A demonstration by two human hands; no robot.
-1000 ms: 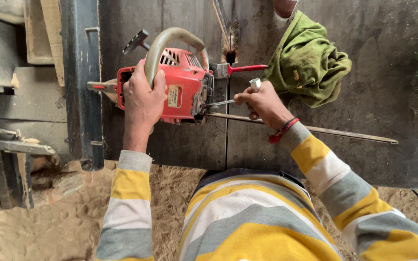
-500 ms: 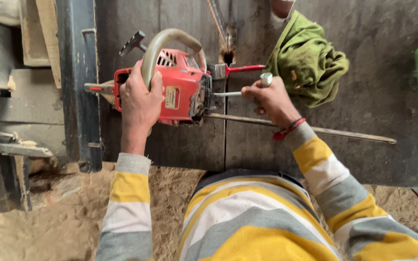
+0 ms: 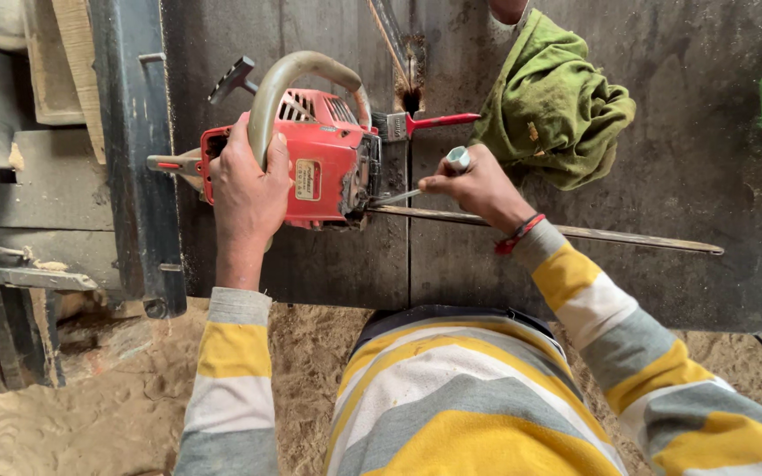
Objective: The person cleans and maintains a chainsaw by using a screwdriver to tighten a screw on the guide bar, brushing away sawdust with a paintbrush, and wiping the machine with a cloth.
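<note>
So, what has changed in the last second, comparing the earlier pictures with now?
Very little. The right hand shifted slightly left along the metal tool it holds at the red chainsaw. The left hand keeps its grip on the grey handle. The green cloth and long rod have not moved.

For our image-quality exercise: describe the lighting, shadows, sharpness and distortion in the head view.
Head view: soft, even daylight, no harsh glare; faint shadows under the red chainsaw and green cloth; left hand and right hand sharp, no obvious motion blur; wide-angle lens bends the metal table edges slightly.
</note>
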